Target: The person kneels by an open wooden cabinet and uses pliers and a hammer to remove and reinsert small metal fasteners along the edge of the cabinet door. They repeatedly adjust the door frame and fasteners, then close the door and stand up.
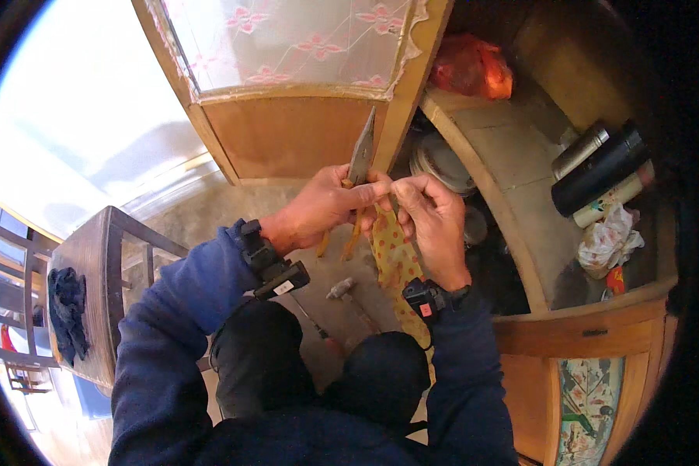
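Long-nose pliers (360, 158) with yellow handles are in my left hand (322, 208), their jaws pointing up and away from me. The handles come out below my fingers. My right hand (436, 227) is closed in a pinch, its fingertips meeting those of my left hand. Whatever lies between the pinched fingers is too small to make out. On the floor below are a hammer (339, 290) and a thin tool with a red handle (332, 344). A yellow strip with red dots (396, 260) hangs or lies beneath my right hand.
A wooden door (287, 140) with a patterned curtain panel stands ahead. To the right, a wooden cabinet (512, 210) holds a red bag (474, 68), a black cylinder (600, 169) and a white plastic bag (610, 242). A chair (93, 256) with a dark cloth (68, 314) is at left.
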Demonstrator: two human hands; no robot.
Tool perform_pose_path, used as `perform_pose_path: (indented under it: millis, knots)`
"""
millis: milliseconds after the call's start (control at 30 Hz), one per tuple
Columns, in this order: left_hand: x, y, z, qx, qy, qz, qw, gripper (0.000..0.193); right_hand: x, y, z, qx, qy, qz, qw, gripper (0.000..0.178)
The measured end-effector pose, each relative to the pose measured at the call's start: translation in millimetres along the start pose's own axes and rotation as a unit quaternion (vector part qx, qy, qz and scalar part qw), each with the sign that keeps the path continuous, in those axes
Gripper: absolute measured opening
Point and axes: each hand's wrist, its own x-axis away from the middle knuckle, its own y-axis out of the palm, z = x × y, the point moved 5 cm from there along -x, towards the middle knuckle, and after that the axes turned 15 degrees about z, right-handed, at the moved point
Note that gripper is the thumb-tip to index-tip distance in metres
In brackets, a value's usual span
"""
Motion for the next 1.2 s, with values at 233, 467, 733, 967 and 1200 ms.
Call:
perform_pose_path:
  millis: [233, 467, 733, 967, 1200]
  knots:
    - [-4, 17, 11, 0.029, 0.023, -0.018, 0.999, 0.019, 0, 2, -15, -0.041, -0.058, 0.059, 0.996, 0.017]
    - [-21, 31, 24, 0.123, 0.026, -0.110, 0.986, 0.016, -3, 8, -49, -0.094, -0.079, 0.080, 0.989, 0.020]
    - [-37, 35, 44, 0.232, 0.076, -0.190, 0.951, 0.014, -23, 10, -71, 0.028, -0.125, 0.116, 0.985, 0.015]
    - [-42, 21, 28, 0.224, 0.026, -0.145, 0.963, 0.028, -36, 12, -74, 0.120, -0.138, 0.091, 0.979, 0.017]
    - [-27, 25, -29, 0.192, -0.070, -0.191, 0.960, 0.038, -48, 14, -44, 0.109, -0.079, 0.051, 0.990, 0.020]
